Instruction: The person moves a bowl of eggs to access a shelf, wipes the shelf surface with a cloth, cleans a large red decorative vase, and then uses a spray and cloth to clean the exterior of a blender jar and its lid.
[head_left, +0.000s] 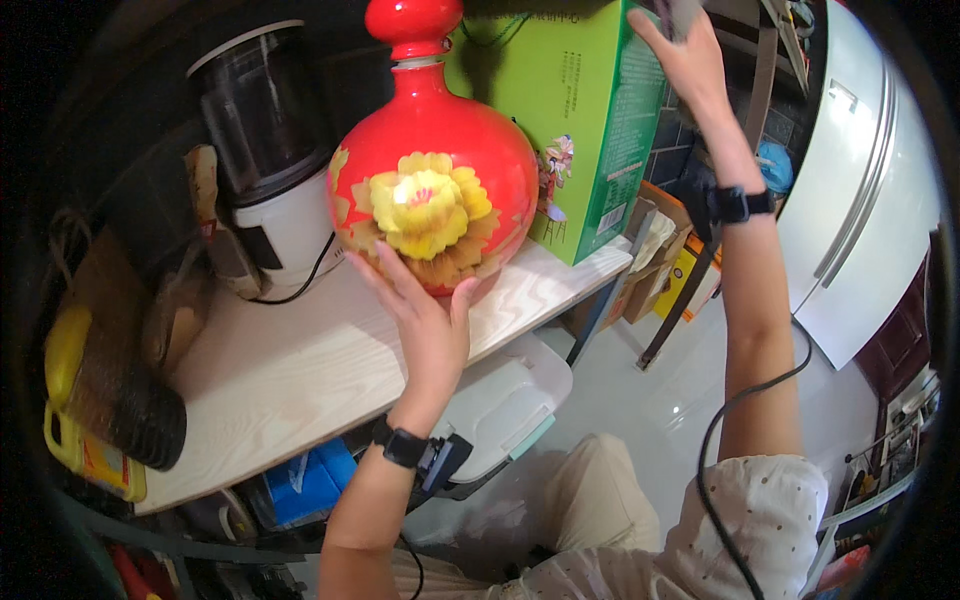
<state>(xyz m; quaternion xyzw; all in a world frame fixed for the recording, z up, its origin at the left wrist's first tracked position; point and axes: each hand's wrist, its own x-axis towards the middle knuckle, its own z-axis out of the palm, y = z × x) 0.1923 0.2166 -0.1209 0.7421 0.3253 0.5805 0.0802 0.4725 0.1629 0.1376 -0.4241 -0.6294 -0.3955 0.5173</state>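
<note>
A big red ceramic jar (502, 150) with a yellow peony and a bulbous red stopper (414, 26) stands on a pale wooden shelf (300, 382). My left hand (424, 322) lies against its lower front, fingers spread and thumb near the base; its palm is mostly turned away from view. At the upper right, my right hand (686, 64) is raised beside the top of a tall green carton (525, 90). It grips a blurred grey cloth-like thing (679, 16), partly cut off by the picture's top edge. Both wrists wear black straps with small devices.
Left of the jar stands a white-based appliance (289, 225) with a dark clear container and black cord. A yellow jug (97, 457) sits at the shelf's left end. Below are a lidded plastic bin (517, 390) and a blue bag (307, 480). A refrigerator (847, 165) rises at right.
</note>
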